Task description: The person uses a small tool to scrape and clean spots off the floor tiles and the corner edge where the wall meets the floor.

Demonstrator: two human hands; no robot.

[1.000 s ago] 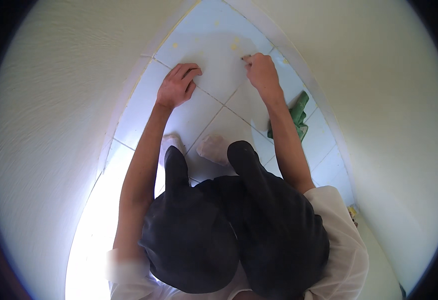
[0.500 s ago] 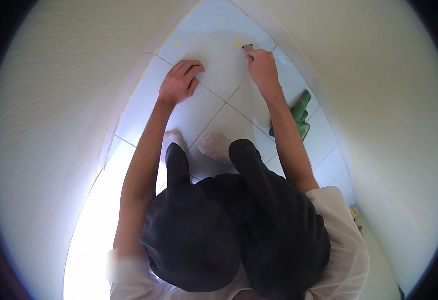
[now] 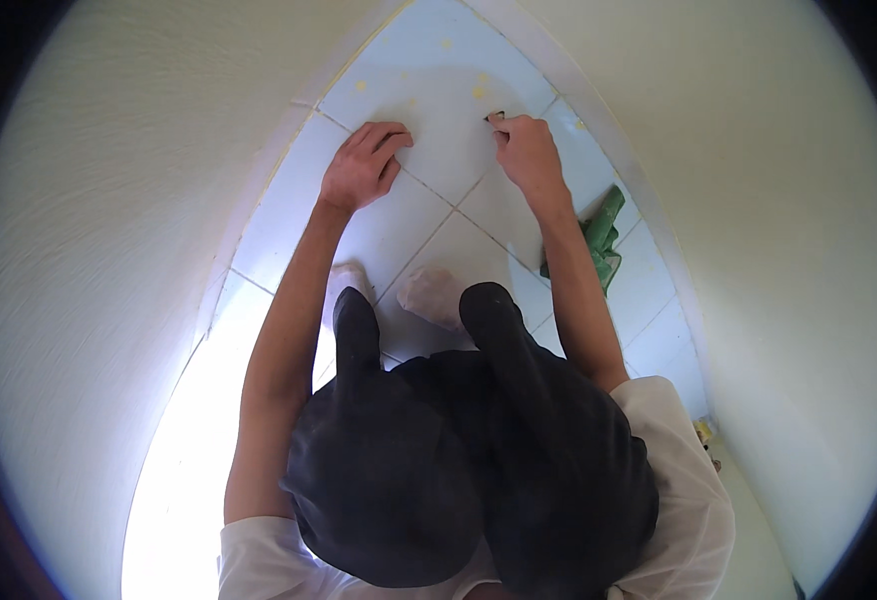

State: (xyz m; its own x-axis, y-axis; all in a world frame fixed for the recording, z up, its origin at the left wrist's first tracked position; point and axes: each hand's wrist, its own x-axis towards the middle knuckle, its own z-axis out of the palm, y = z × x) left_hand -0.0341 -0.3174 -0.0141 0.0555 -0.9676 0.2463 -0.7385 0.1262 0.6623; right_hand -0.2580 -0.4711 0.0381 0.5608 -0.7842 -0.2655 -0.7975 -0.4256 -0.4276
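My right hand (image 3: 529,152) is low over the pale floor tiles, pinching a small, thin, dark-edged thing (image 3: 496,116) whose kind I cannot make out. Just beyond its fingertips, a yellow spot (image 3: 480,92) marks the tile. My left hand (image 3: 363,165) rests on the tiles (image 3: 429,215) to the left, fingers loosely bent and apart, with nothing in them. More yellow spots lie farther off, among them a spot (image 3: 362,87) beyond the left hand. To the right, partly behind my right forearm, is a green object (image 3: 604,240) with a long, handle-like end.
Cream walls rise on the left (image 3: 129,200) and right (image 3: 759,220), meeting the tiles along pale skirting. My feet (image 3: 431,295) in light socks stand between my arms, below dark-clothed knees. Bright light falls on the floor at lower left. Small yellowish items (image 3: 704,432) sit by the right wall.
My right hand has drawn back a little toward me with the small dark-edged thing, away from the yellow spot. My left hand stays almost where it was.
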